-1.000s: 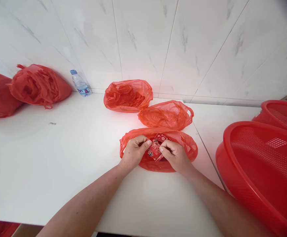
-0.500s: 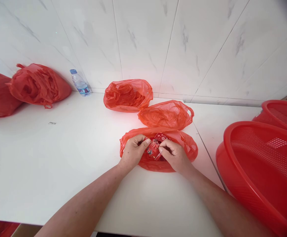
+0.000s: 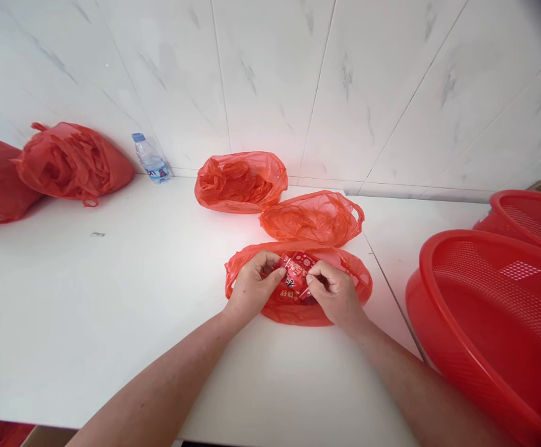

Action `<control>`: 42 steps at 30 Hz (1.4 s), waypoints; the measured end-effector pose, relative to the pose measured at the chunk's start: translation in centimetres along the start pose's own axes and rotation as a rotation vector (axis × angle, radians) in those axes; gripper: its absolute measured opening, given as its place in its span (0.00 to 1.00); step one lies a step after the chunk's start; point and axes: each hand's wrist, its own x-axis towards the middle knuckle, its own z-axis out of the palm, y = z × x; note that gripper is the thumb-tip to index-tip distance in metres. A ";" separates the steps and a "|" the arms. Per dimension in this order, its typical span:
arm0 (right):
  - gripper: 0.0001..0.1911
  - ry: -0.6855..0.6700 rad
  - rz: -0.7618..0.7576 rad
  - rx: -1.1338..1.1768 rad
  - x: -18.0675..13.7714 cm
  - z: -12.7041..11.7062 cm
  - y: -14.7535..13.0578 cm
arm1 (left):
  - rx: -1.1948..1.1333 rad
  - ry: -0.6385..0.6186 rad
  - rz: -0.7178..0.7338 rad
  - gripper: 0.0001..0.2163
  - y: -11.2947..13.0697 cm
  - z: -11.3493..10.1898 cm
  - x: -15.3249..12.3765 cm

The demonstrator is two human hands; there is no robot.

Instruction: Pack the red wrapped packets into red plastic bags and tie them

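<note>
Head view shows your left grip (image 3: 256,282) and right grip (image 3: 338,295) pinching opposite sides of a red packet (image 3: 291,279) at the mouth of the nearest red bag (image 3: 298,315). It looks light, soft and slippery; best take it by its flat edges, not its middle.

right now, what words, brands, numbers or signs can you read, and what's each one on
Nothing reads with certainty.
Red packet: black and pale characters, too small and blurred to read.
Bottle label: dark lettering, too small to read.
Pale round marks just above the packet's characters: cannot tell whether they are text.
</note>
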 end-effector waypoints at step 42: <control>0.10 -0.066 0.096 0.156 -0.1 0.1 0.7 | -0.125 -0.135 0.005 0.08 0.3 -0.9 0.6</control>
